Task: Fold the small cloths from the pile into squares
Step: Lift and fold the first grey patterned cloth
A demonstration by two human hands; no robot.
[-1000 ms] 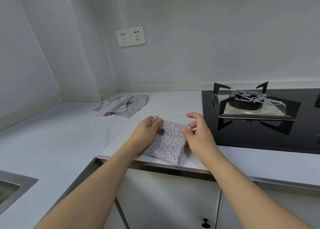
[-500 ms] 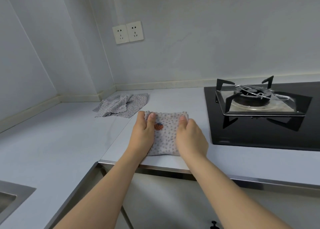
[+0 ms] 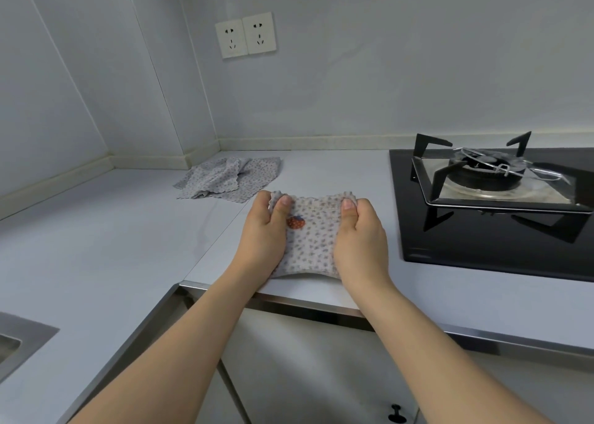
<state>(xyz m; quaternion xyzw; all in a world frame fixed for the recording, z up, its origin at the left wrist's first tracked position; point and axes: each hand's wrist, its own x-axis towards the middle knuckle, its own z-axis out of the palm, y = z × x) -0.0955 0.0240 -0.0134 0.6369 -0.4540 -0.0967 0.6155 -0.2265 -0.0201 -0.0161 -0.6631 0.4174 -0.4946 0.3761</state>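
From the head camera, the fingers of both hands are tucked behind the far edge of the cloth (image 3: 313, 237), so only the thumbs show on top; the cloth's side edges are covered by the palms, and the sink (image 3: 19, 343) at lower left is cut off by the frame. The left hand (image 3: 263, 230) pinches the cloth's far left corner, thumb over, fingers under. The right hand (image 3: 361, 237) pinches the far right corner the same way. The far edge is lifted and ruffled between them, while the near edge lies on the worktop (image 3: 96, 247) close to its front rim. The cloth is pale with small dots and a red strawberry patch beside the left thumb. The pile (image 3: 228, 179) of similar cloths lies loose behind it to the left, near the corner of the walls, apart from the held one. A black hob (image 3: 482, 240) with a burner is just right of the hands. Two sockets (image 3: 246, 34) sit on the wall.
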